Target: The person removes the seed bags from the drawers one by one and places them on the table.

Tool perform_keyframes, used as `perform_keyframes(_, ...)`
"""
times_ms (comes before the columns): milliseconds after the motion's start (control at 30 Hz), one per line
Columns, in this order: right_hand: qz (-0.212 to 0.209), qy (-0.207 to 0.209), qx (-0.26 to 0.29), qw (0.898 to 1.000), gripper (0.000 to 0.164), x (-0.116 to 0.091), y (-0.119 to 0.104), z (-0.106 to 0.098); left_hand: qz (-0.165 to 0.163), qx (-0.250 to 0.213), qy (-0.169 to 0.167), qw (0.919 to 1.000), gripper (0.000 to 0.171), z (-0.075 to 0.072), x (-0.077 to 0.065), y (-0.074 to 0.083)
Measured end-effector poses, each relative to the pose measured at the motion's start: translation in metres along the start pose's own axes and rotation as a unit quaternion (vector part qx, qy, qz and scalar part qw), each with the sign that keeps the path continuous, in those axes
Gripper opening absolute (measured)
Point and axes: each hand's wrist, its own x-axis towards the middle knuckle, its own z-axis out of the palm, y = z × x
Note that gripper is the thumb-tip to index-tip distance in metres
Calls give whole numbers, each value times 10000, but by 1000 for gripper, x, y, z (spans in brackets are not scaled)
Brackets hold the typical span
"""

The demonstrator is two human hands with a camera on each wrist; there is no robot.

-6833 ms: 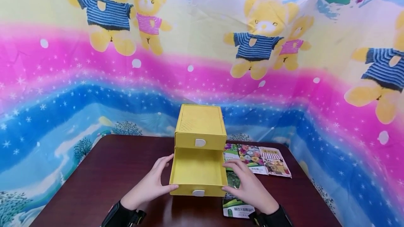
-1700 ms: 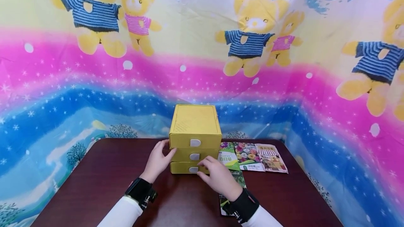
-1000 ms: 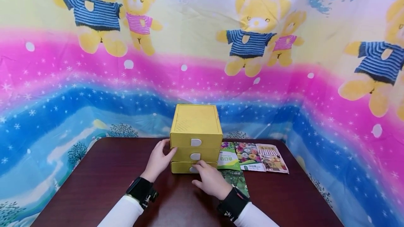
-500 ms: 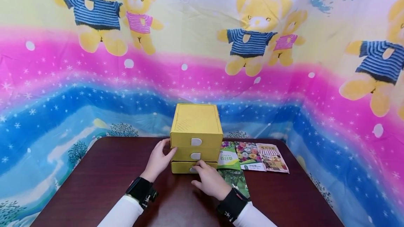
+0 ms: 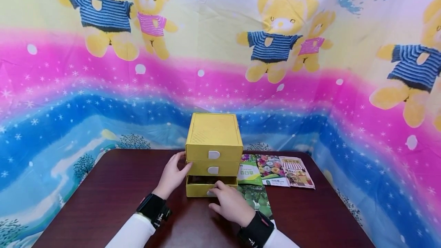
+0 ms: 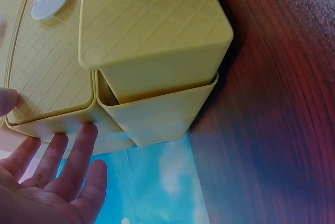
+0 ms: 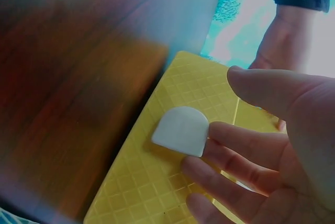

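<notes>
A yellow drawer unit (image 5: 215, 131) with three drawers stands on the table. The bottom drawer (image 5: 197, 191) sticks out a little, with a dark gap above its front; the upper two are closed. My right hand (image 5: 232, 204) hooks its fingers at the edge of that drawer's white pull tab (image 7: 180, 132), its thumb held away from the tab. At the unit's left front corner, my left hand (image 5: 172, 175) grips the casing. Its thumb lies on the middle drawer's front (image 6: 52, 72) and its fingertips touch the side.
Several printed packets lie right of the unit: a green one (image 5: 249, 171), one with flowers (image 5: 271, 168), one with a striped awning (image 5: 296, 171). A leafy packet (image 5: 256, 198) is partly behind my right hand. A patterned cloth (image 5: 220, 68) hangs behind the dark wooden table (image 5: 113, 198).
Earlier the middle drawer stood pulled out with both hands at its sides; it is now closed. My right hand has moved to the bottom tab, and the bottom drawer has slid out toward me.
</notes>
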Motion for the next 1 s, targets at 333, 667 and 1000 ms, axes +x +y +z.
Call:
perform_keyframes(333,-142,-144,-153,9997,35,-14,-10,-2,42,-28,-118,9999,50,1,-2,-3)
perform_keyframes(667,-411,-389,-524,9970,31,-24,-22,-8,-25,0,-216,9998,51,-1,-4,-4)
perform_keyframes(1000,-650,-421,-755,9941,26,-33,-31,-12,20,-66,-298,9995,52,-1,-4,-3)
